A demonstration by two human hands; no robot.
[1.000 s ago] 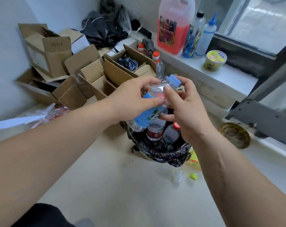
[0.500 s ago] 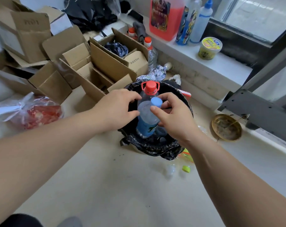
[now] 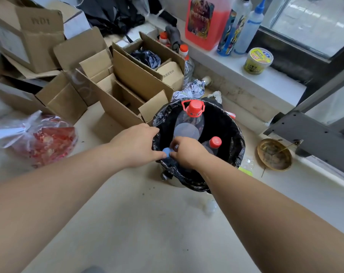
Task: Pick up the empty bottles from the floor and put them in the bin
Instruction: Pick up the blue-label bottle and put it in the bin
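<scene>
Floor [image 3: 139, 223] is pale and bare in the foreground. Cardboard boxes [image 3: 108, 75] are piled at upper left, some w/ flaps open. Window ledge [image 3: 236, 69] runs along upper right; on it a big red jug [image 3: 205, 22], two spray-type bottles and a small yellow tub [image 3: 258, 61].

Bin [image 3: 239, 142], lined w/ black bag, stands on the floor just right of the boxes. Inside it: a large clear bottle w/ red handled cap [image 3: 189, 123], leaning toward the far rim, and a smaller clear bottle w/ red cap [image 3: 213, 144] near the right wall.

Red plastic bag [image 3: 43, 138] lies on the floor at left, well apart from the bin. Brass-coloured dish [image 3: 274, 154] sits on the floor right of the bin.

Left hand [image 3: 136, 144] is over the bin's near-left rim, fingers curled down; right hand [image 3: 187, 151] is inside the bin mouth, fingers curled. Both pinch the top of a bottle w/ blue cap [image 3: 166, 152] between their fingertips at the near edge, inside the bin; its body is hidden by the hands.

Crushed clear bottle w/ yellow-green bit [image 3: 246, 167] lies on the floor, just beside the bin's right side.
</scene>
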